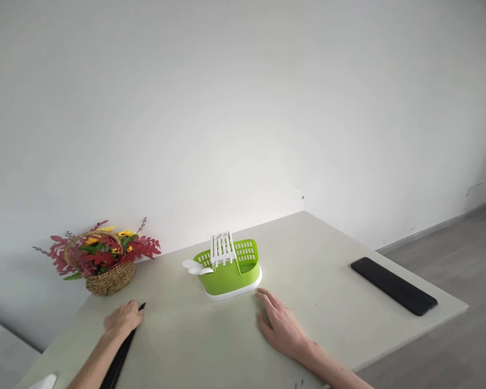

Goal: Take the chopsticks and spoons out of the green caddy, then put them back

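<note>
From the head camera, the person's left hand (123,319) lies curled on the pale table (328,281), fingers folded over the tip of a long black stick-like thing (119,356) that runs back beneath the forearm; whether the fingers truly clasp it or only rest on it I cannot tell. The right hand (281,324) rests flat and loose, palm down, holding nothing, its fingertips just beside the white base of a green cutlery drainer (230,273). The drainer stands upright near the table's middle, white spoons (196,267) leaning out of its left side. A wicker flower basket (103,259) sits at the far left corner, a black flat bar (392,285) well apart on the right.
</note>
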A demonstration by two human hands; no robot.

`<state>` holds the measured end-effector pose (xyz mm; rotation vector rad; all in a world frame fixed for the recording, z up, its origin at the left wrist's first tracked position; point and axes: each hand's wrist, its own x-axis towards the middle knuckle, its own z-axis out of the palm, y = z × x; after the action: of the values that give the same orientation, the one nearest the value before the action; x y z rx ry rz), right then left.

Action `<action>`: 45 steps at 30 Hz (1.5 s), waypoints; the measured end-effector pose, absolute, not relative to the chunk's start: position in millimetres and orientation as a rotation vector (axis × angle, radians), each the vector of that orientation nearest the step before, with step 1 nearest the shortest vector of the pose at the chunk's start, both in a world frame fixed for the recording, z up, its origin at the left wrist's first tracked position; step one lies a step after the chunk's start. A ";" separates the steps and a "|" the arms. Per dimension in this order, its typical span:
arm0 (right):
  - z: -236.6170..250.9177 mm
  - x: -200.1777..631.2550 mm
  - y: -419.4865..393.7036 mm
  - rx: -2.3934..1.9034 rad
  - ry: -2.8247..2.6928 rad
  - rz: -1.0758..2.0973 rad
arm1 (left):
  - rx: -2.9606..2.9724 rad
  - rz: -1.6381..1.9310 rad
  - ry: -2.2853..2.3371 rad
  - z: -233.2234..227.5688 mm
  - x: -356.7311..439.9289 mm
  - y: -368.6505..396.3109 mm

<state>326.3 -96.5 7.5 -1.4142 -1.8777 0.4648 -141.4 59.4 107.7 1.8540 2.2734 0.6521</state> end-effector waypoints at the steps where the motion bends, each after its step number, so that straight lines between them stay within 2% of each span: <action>1: 6.2 325.9 -96.1 -1.416 -1.869 0.464 | 1.902 0.661 2.303 110.0 -130.8 56.4; 3: 3.1 325.4 -95.4 -1.424 -1.853 0.461 | 2.065 0.682 2.329 119.0 -101.5 51.6; 5: 0.7 325.3 -95.2 -1.432 -1.848 0.456 | 2.236 0.784 2.135 132.5 -63.8 48.0; 9: 0.3 325.6 -96.8 -1.432 -1.850 0.455 | 2.168 1.095 1.732 157.3 7.8 38.9; 12: 2.5 325.2 -98.0 -1.435 -1.836 0.462 | 2.322 1.059 1.574 162.8 35.0 26.6; 18: 2.4 325.1 -97.7 -1.420 -1.840 0.448 | 2.308 0.927 1.496 162.0 40.8 15.1; 28: 1.7 326.7 -98.7 -1.428 -1.865 0.445 | 2.353 0.798 1.421 185.9 65.3 11.1; 36: -4.7 325.3 -97.4 -1.420 -1.843 0.437 | 2.553 0.756 1.323 166.7 65.1 -3.1; 45: -2.1 325.4 -98.3 -1.432 -1.844 0.415 | 2.970 0.467 1.276 169.5 71.6 27.0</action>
<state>325.4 -98.3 -2.1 -1.4317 -1.8438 0.4147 71.6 27.0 169.5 2.9702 1.2761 0.4671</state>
